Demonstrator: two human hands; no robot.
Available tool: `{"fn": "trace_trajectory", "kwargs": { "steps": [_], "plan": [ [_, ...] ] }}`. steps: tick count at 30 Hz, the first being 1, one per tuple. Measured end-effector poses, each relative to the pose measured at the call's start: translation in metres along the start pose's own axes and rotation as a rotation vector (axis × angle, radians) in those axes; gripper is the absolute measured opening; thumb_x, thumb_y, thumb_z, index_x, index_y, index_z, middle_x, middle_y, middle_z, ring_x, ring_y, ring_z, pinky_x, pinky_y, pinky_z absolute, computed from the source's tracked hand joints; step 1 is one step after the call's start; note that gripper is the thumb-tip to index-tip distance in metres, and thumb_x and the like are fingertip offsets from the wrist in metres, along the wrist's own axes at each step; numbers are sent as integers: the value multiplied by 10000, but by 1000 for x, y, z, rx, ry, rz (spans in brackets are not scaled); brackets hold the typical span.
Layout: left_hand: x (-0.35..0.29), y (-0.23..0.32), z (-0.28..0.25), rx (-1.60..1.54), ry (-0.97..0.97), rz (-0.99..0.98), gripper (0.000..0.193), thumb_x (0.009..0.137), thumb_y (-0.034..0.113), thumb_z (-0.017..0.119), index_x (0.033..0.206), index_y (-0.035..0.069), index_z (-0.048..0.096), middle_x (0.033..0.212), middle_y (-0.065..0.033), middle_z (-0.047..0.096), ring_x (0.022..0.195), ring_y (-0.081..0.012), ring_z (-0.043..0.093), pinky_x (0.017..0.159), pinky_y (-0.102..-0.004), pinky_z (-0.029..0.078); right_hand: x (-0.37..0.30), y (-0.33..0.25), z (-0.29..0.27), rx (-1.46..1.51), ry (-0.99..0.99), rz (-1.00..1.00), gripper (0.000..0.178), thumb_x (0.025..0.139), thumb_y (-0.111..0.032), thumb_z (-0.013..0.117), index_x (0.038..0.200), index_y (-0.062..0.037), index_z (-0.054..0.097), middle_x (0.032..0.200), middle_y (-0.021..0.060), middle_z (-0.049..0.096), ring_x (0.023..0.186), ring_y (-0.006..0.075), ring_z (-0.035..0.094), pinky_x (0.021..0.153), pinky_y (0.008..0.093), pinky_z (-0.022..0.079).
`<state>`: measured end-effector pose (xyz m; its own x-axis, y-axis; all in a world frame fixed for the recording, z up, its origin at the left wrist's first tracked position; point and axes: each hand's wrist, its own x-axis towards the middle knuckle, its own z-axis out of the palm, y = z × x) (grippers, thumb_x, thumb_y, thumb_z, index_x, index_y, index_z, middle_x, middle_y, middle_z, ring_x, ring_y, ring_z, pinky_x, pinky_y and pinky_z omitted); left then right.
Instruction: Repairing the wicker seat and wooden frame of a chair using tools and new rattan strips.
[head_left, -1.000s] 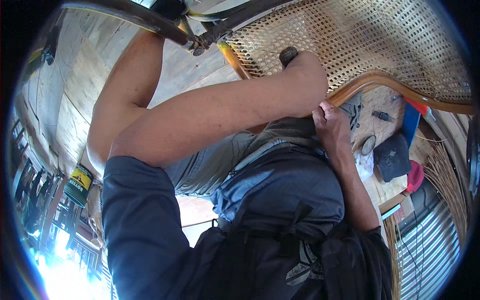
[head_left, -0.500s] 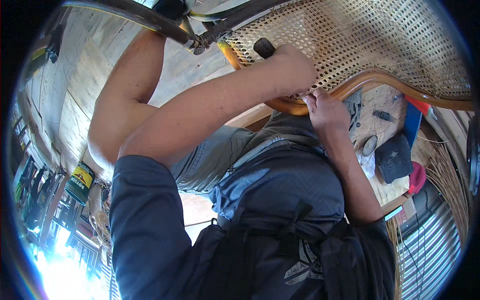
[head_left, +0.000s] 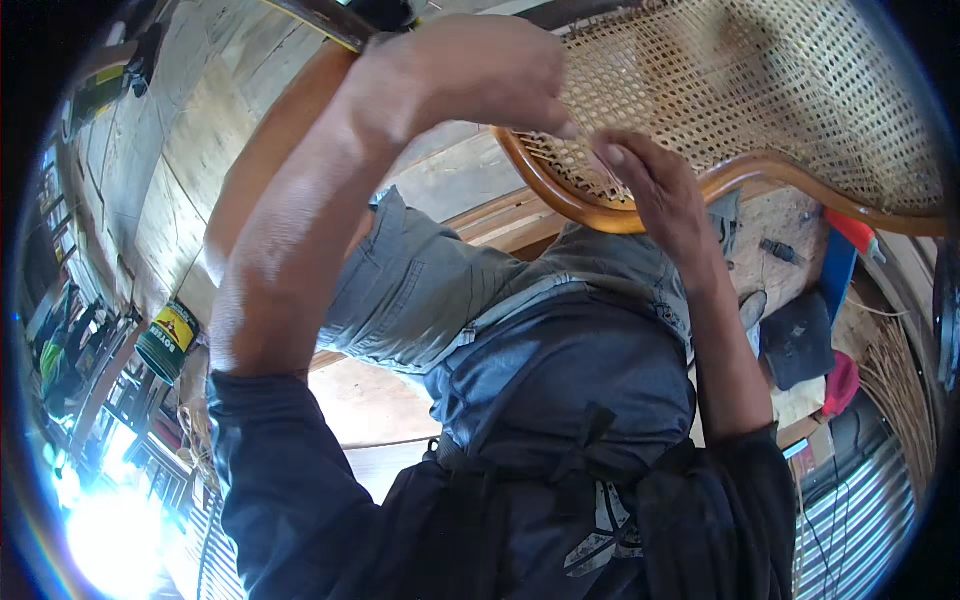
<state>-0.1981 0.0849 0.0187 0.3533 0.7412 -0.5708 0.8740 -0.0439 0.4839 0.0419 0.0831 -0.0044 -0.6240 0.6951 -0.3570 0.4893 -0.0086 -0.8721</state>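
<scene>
A woven cane panel (head_left: 690, 90) is stretched within a curved, glossy brown rattan frame (head_left: 570, 203) across my lap. My left hand (head_left: 500, 78) is curled closed over the panel's left part, somewhat blurred. Its thumb and fingertips point toward my right hand, and what they grip cannot be made out. Close beside it, my right hand (head_left: 660, 185) is over the lower rim of the frame, thumb and forefinger drawn together at the edge of the weave. Whatever lies in that pinch is too small to name.
On a board to the right are a dark strap buckle (head_left: 780, 250), a dark grey cloth-like pad (head_left: 798, 340) and a pinkish-red item (head_left: 843, 383). Long thin cane strips (head_left: 895, 400) stand by corrugated metal. At left is a green and yellow can (head_left: 168, 342).
My left hand has lifted from the frame's rim and moved up and left, its elbow bending. The dark tool handle seen in it earlier no longer shows. My right hand has shifted slightly.
</scene>
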Motion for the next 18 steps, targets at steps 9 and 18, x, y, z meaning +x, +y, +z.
{"fn": "trace_trajectory", "kwargs": {
  "steps": [9,18],
  "plan": [
    [56,28,62,-1,-131,48,258,800,263,619,875,30,701,851,-159,680,816,-320,666,696,-426,520,-22,15,6,-621,51,358,237,883,-250,571,900,-20,626,753,216,626,735,371,630,665,430,495],
    [69,44,51,194,-189,218,220,808,178,616,987,110,723,942,-78,705,905,-242,672,726,-410,519,-18,14,11,-877,-42,456,237,859,-254,536,830,-30,607,787,218,640,749,415,627,687,472,507]
  ]
}}
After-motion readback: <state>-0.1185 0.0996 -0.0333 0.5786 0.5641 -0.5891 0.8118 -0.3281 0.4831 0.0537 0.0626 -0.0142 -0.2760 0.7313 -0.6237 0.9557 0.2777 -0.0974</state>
